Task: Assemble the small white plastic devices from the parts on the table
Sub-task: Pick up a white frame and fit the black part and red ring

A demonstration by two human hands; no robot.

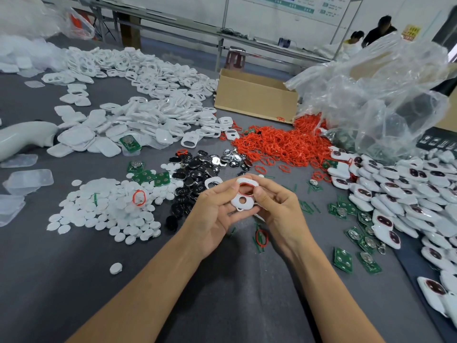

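you hold a white shell piece (243,202) up over the middle of the counter (222,293), both hands on it. your left hand (215,211) grips its left edge, fingers (220,189) curled in and clamped on the plastic, the thumb tip by the upper rim. your right hand (278,206) grips the right edge the same way, fingers curled round the piece, thumb pressing near the top. a red ring (246,189) sits on the upper part of the shell, between your two thumbs; whether it is fully seated i cannot tell. a round hole shows in the lower half of the shell.

just behind your left fingers a second white frame (213,183) lies on the counter. another loose red ring (261,237) lies below your right hand. to your left is a spread of white discs (103,211), beyond your hands a heap of black and silver parts (197,169), and further back right a pile of red rings (279,142). white shells (148,95) are heaped at the far left, green circuit boards (343,259) are scattered on your right, and assembled white devices (408,194) are piled at the right edge.
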